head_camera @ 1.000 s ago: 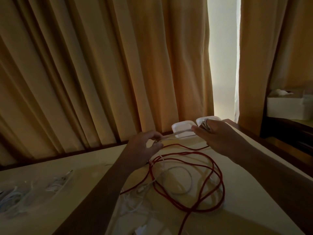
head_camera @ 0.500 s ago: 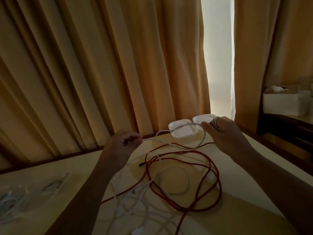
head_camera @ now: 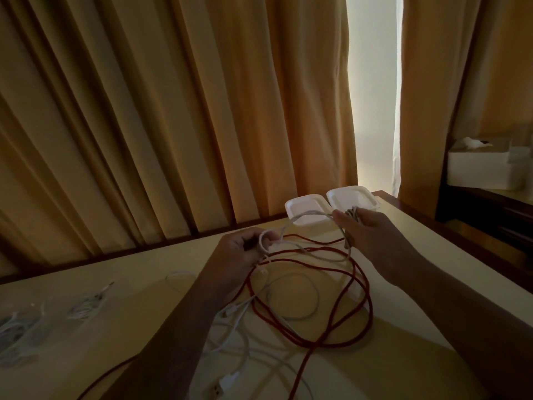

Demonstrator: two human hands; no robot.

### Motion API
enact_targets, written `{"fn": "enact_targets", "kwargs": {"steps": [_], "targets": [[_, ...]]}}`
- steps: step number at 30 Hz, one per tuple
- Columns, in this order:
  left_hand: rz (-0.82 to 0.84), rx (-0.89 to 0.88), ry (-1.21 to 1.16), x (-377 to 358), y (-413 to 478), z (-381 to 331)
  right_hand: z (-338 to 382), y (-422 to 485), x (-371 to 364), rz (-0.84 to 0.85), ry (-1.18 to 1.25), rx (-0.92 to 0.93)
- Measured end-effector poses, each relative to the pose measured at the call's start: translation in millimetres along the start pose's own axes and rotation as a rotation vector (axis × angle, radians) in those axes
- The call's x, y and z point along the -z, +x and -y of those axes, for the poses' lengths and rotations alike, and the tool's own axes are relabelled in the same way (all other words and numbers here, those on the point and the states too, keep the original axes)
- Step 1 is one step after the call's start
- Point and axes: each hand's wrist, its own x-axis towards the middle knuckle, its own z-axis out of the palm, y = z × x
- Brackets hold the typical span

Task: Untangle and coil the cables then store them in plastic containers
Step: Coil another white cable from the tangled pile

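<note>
A thin pale grey cable (head_camera: 310,216) arcs between the left hand (head_camera: 239,255) and the right hand (head_camera: 372,238), partly coiled in the right. A long dark-red cable (head_camera: 370,307) sprawls in loose loops, tangled with slim white charging cables (head_camera: 318,295). Two shallow white plastic containers (head_camera: 305,207) sit touching, side by side, just beyond.

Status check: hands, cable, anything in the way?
Left hand pinches white cable loop. Right hand grips its coiled turns. Red cable lies looped beneath.
</note>
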Motion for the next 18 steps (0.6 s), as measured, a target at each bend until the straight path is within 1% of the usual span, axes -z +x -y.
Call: {"fn": "enact_targets", "kwargs": {"steps": [2,3,5,6,7,10,11,12,14,15,17,18], "targets": [[-0.025,0.079,-0.312,0.0,-2.4,-1.5,-1.0,0.4,-0.5,-0.013,0.037,-0.029],[-0.039,0.095,-0.419,1.0,-2.6,-2.3,-0.5,0.5,-1.6,-0.018,0.042,-0.037],[-0.050,0.096,-0.557,2.6,-3.4,-2.2,-0.1,1.2,-4.3,-0.024,0.034,-0.034],[-0.048,0.096,-0.574,2.3,-4.0,-2.8,-0.1,1.5,-5.3,-0.025,0.032,-0.030],[-0.062,0.098,-0.530,1.1,-4.7,-3.7,0.6,0.7,-5.9,-0.023,0.031,-0.030],[-0.169,0.054,-0.161,-2.9,-5.0,1.0,0.6,-0.5,-6.0,-0.013,0.020,-0.022],[-0.214,0.031,-0.085,-2.9,-4.7,3.8,1.4,-1.5,-6.1,-0.009,0.033,-0.015],[-0.248,0.014,-0.059,-2.2,-4.5,4.6,2.2,-2.5,-5.8,-0.009,0.063,-0.009],[-0.251,0.022,-0.004,-0.4,-3.9,8.2,4.3,-4.6,-4.1,-0.013,0.175,-0.028],[-0.242,0.016,0.111,0.7,-4.3,9.3,5.5,-5.3,-3.3,-0.005,0.253,-0.057],[-0.255,-0.048,0.484,2.0,-4.9,13.2,8.2,-6.6,-1.8,0.023,0.401,-0.124],[-0.284,-0.094,0.627,1.9,-4.8,14.3,9.5,-6.8,-1.6,0.026,0.448,-0.148]]}}
